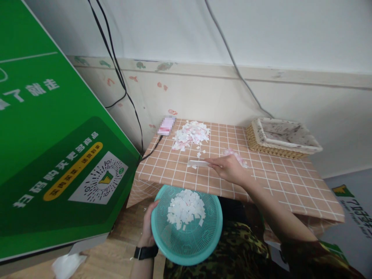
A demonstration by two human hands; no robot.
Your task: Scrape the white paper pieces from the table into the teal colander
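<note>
My left hand [149, 223] grips the left rim of a turquoise plastic colander [186, 252], held just below the table's front edge. White paper scraps [186, 207] lie heaped inside it. Over the table, my right hand [228, 167] pinches a flat white strip [198, 163], whose material I cannot make out. A few scraps lie by the strip's lower edge. Behind it is a larger pile of white and pinkish paper scraps [192, 133]. A smaller pinkish pile [236, 157] sits just beyond my right hand, partly hidden by it.
A brown checked cloth [279, 182] covers the table. At the back right stands a lined wicker basket [285, 141]. A pink and white phone-like object [166, 126] with a cable lies at the back left. A green sign panel [72, 116] borders the left side; black cables [119, 73] hang along the wall.
</note>
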